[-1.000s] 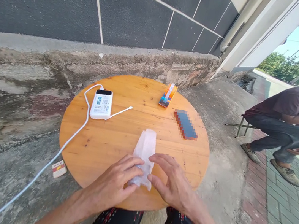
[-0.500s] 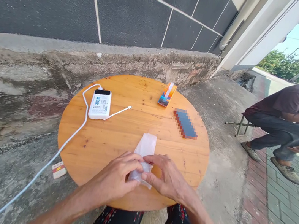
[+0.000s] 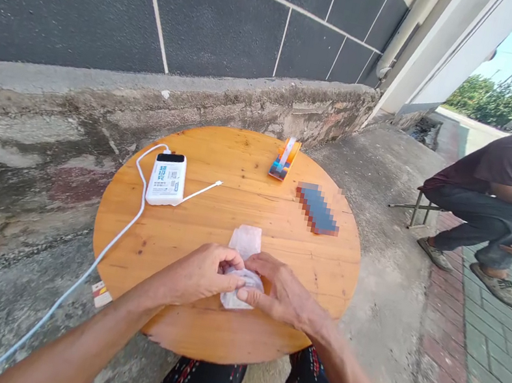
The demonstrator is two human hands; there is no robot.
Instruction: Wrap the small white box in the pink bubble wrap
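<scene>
A translucent whitish plastic wrap (image 3: 246, 240) lies near the front of the round wooden table (image 3: 183, 324). Its near part bulges between my hands, with round, ring-like lines on it; what is inside, if anything, I cannot make out. My left hand (image 3: 206, 276) grips the wrap from the left, thumb on top and fingers curled at its far side. From the right, my right hand (image 3: 278, 291) holds it with the thumb in front and the fingertips behind. The fingertips of both hands nearly meet over the wrap.
A white power bank (image 3: 167, 180) with a cable (image 3: 120, 230) trailing off the left edge lies on the table. Further back are an orange tape dispenser (image 3: 285, 159) and a pixelated dark flat thing (image 3: 317, 209). A seated person (image 3: 494, 187) is at the right, a dark wall (image 3: 217, 19) behind.
My hands have pressed in around the near part of the wrap, which now looks bunched and rounded. The left fingers have curled in further. The view has shifted slightly.
</scene>
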